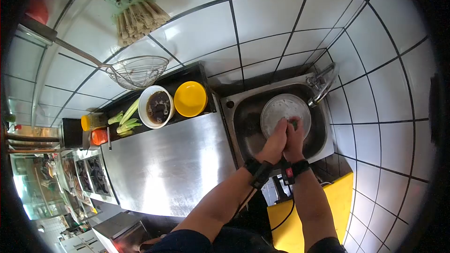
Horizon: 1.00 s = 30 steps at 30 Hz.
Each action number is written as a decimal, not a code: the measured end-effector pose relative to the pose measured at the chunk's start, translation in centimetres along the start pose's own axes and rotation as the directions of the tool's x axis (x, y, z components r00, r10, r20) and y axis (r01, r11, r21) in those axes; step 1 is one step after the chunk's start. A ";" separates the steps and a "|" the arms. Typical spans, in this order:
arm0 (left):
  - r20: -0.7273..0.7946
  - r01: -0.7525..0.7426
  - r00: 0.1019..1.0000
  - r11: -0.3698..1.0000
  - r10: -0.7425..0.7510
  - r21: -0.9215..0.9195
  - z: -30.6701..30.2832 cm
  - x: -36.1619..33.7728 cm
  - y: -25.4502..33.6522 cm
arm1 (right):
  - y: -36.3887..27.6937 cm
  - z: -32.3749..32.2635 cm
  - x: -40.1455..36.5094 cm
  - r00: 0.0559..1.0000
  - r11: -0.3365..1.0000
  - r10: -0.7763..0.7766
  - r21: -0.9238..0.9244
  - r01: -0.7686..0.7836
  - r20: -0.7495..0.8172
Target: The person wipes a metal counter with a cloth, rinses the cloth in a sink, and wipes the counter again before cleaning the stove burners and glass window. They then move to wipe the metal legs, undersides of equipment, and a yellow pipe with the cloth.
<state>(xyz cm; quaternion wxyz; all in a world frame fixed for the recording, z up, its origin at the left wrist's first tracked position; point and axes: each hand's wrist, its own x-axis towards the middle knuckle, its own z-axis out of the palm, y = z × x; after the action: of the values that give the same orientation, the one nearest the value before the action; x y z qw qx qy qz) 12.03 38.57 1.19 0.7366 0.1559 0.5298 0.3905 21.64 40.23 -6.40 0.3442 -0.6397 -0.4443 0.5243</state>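
Note:
Both of my hands are close together over a round, pale bowl (276, 107) in the steel sink (243, 136). My left hand (275, 141) is closed, its fingers pressed against the other hand. My right hand (294, 141) is curled around something, and a small dark green bit (294, 124) shows at its fingertips. What kind of green thing it is, the fingers hide. The bowl's inside looks whitish and wet. To its right a chrome faucet (320, 96) reaches over the sink. Each wrist wears a black strap with a small device.
Left of the sink is a steel counter (164, 164). Along its back stand a yellow bowl (190, 99), a white bowl of dark liquid (146, 107), green stalks (127, 124) and jars. A wire strainer (136, 72) and a brush (136, 16) hang above. A yellow board (323, 215) is at front right.

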 end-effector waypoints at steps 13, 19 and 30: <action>0.453 -0.682 0.575 0.093 0.681 0.725 -1.9 4.6 -4.0 | -1.8 -4.6 -1.3 0.906 0.906 0.003 0.382 -0.182 0.423; 0.643 -0.698 0.564 -0.116 0.518 0.706 -1.9 4.0 -2.7 | -4.8 -3.0 -2.2 0.781 0.256 0.437 0.771 -0.583 0.446; 0.482 -0.423 0.715 -0.236 0.506 0.875 0.8 3.7 -1.7 | 5.0 -3.1 0.0 0.872 0.614 0.129 0.652 -0.444 0.472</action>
<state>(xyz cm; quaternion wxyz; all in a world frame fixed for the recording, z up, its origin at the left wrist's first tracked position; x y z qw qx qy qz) 13.92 40.37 -2.05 0.1842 0.7922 0.5600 0.1575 25.68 38.48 -10.33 0.3914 -0.3923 -0.1379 0.8209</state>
